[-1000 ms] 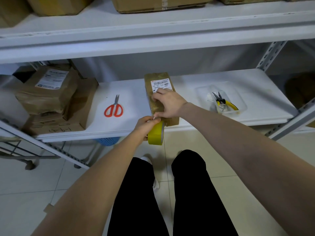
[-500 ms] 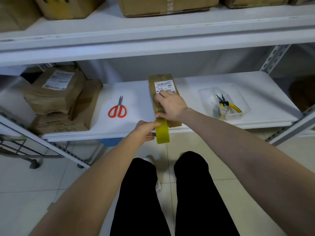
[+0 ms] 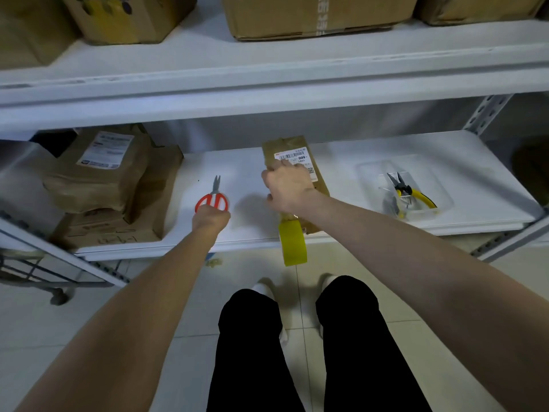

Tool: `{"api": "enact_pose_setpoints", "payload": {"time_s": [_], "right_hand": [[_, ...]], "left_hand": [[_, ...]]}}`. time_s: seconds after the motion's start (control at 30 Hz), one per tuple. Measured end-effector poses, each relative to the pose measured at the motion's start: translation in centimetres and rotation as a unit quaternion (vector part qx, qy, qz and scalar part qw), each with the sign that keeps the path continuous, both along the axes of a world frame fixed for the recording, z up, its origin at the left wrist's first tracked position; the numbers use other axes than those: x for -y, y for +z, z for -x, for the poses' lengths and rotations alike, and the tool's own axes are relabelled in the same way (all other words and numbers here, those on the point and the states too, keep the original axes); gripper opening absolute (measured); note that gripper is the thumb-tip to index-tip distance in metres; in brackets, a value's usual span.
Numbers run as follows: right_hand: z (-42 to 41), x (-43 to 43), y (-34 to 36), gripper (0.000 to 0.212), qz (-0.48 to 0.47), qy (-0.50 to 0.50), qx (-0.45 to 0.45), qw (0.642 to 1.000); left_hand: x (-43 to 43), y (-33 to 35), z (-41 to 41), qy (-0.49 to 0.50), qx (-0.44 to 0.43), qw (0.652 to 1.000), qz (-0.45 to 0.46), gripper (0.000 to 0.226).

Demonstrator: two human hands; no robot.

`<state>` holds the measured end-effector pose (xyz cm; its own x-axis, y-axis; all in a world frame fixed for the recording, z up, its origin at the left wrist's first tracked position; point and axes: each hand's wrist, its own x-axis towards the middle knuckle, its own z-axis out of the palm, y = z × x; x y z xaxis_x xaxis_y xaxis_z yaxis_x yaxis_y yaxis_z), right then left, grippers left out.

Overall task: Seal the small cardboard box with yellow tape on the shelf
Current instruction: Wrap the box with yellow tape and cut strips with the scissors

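Observation:
The small cardboard box (image 3: 318,185), brown with a white barcode label, lies lengthwise on the white shelf (image 3: 341,173). My right hand (image 3: 286,188) reaches across its top, fingers bent over the left edge, holding it down. The yellow tape roll (image 3: 292,242) hangs from a strip stuck to the box's near end, below the shelf's front edge. My left hand (image 3: 211,218) is at the orange handles of the scissors (image 3: 213,199), left of the box; its fingers are hidden behind the back of the hand.
Stacked brown parcels (image 3: 101,179) fill the shelf's left end. A clear plastic tray (image 3: 427,171) with yellow-handled pliers (image 3: 407,190) sits at the right. Large cartons (image 3: 315,13) stand on the upper shelf. My legs are below, on a tiled floor.
My left hand let go of the tape roll and moved left to the scissors' handles. The roll now hangs freely from the box. My right hand stayed on the box.

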<state>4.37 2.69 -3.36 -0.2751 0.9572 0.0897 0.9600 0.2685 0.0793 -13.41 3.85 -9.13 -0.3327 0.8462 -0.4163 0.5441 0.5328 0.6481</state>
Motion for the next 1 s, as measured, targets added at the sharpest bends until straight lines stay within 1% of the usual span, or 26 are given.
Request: {"api": "enact_pose_setpoints", "payload": {"time_s": [0.07, 0.17, 0.23, 0.3, 0.37, 0.43, 0.5, 0.57, 0.9, 1.0], "right_hand": [[-0.4, -0.5, -0.2, 0.031, -0.006, 0.014, -0.033, 0.999], [-0.3, -1.2, -0.3, 0.026, -0.028, 0.046, -0.067, 0.996], [0.0, -2.2, -0.2, 0.022, -0.025, 0.053, -0.087, 0.994], [0.4, -3.1, -0.3, 0.021, -0.024, 0.064, -0.092, 0.993], [0.9, -3.7, -0.4, 0.022, -0.028, 0.075, -0.09, 0.993], [1.1, -4.3, -0.7, 0.022, -0.027, 0.079, -0.095, 0.992], [1.1, -4.5, -0.9, 0.021, -0.025, 0.078, -0.113, 0.99], [1.1, -4.7, -1.0, 0.02, -0.023, 0.077, -0.13, 0.988], [2.4, -3.1, -0.8, 0.016, 0.012, 0.084, -0.209, 0.974], [2.9, -2.5, -0.9, 0.016, 0.019, 0.09, -0.218, 0.972]], "left_hand": [[-1.3, -0.2, 0.4, -0.026, -0.07, 0.997, -0.015, 0.05], [-3.2, -0.6, 0.4, -0.069, -0.141, 0.987, -0.027, 0.04], [-4.4, -1.3, 0.3, -0.1, -0.173, 0.98, -0.022, 0.042], [-5.2, -2.1, 0.4, -0.133, -0.197, 0.971, -0.017, 0.048], [-5.6, -3.1, 0.5, -0.143, -0.208, 0.968, -0.004, 0.05], [-5.8, -4.0, 0.5, -0.118, -0.208, 0.971, 0.006, 0.051], [-5.9, -4.5, 0.6, -0.091, -0.21, 0.973, 0.016, 0.059], [-6.1, -4.8, 0.7, -0.089, -0.22, 0.971, 0.035, 0.061], [-3.8, -4.8, 1.1, -0.148, -0.248, 0.948, 0.134, 0.03], [-2.8, -5.1, 1.0, -0.14, -0.231, 0.951, 0.149, 0.029]]}}
